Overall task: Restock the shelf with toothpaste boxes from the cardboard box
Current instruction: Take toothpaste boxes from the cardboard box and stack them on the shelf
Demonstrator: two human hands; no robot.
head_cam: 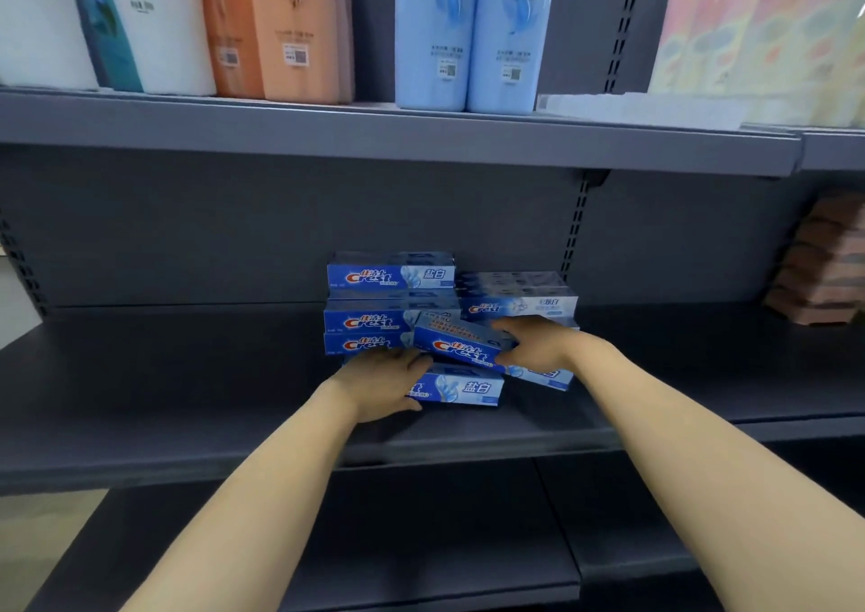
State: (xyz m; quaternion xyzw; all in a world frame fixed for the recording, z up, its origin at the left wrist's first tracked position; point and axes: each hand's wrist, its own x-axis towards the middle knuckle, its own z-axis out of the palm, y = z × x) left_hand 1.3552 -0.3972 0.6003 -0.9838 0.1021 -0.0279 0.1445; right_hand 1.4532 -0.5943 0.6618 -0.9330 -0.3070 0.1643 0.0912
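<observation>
**Both hands among the toothpaste boxes on the middle shelf**

The right hand [533,347] grips a tilted toothpaste box [461,347] by its right end, thumb below and fingers over the top, holding it askew above the others. The left hand [386,384] rests on the flat box [461,389] lying at the shelf front, fingers curled over its left end and thumb along its front face, so it appears to hold that box steady. Just behind the left hand stands a stack of blue boxes [374,302], about four high, against the back panel; behind the right hand sits a paler stack [517,297] of the same brand. Another box pokes out beneath the right wrist.

These cartons look light and stiff, with thin card walls that would dent under a hard squeeze and glossy faces that could slide on each other. A hold across the short ends or along the long edges seems safest, since pressing the broad faces could crush them.

The grey shelf [187,401] holds only this cluster between the hands; either side of them is bare metal. The cardboard box named in the task is not in view. On the upper shelf [374,138] above the hands stand tall wrapped packs [472,31] in white, orange and blue
</observation>
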